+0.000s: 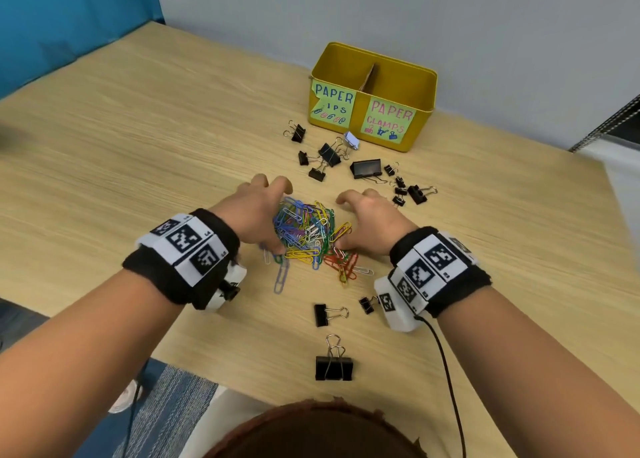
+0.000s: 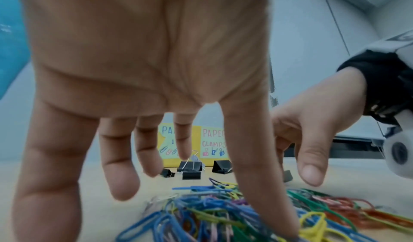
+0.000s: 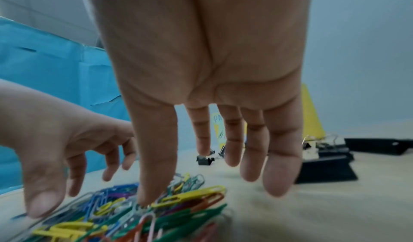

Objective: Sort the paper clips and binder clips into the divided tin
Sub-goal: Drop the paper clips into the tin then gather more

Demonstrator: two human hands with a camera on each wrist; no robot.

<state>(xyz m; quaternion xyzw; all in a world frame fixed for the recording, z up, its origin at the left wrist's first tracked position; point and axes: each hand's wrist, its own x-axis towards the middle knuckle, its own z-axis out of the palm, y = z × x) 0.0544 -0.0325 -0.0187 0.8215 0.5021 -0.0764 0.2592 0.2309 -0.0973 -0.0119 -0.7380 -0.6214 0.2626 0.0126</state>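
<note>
A heap of coloured paper clips (image 1: 308, 235) lies mid-table. My left hand (image 1: 263, 215) and right hand (image 1: 360, 220) flank it, fingers spread and fairly straight, hovering over the table. In the left wrist view my left thumb (image 2: 263, 175) digs into the paper clips (image 2: 223, 215). My right thumb (image 3: 154, 157) touches the paper clips (image 3: 134, 210) in the right wrist view. Neither hand holds anything. The yellow divided tin (image 1: 372, 62) stands behind, labelled for paper clips on the left and paper clamps on the right. Black binder clips (image 1: 329, 154) lie scattered in front of it.
More binder clips lie right of the heap (image 1: 414, 194) and toward the table's front edge (image 1: 334, 365), (image 1: 325, 314). A grey wall backs the tin and a blue partition (image 1: 69, 24) closes the left side. A black cable (image 1: 446, 371) trails from my right wrist.
</note>
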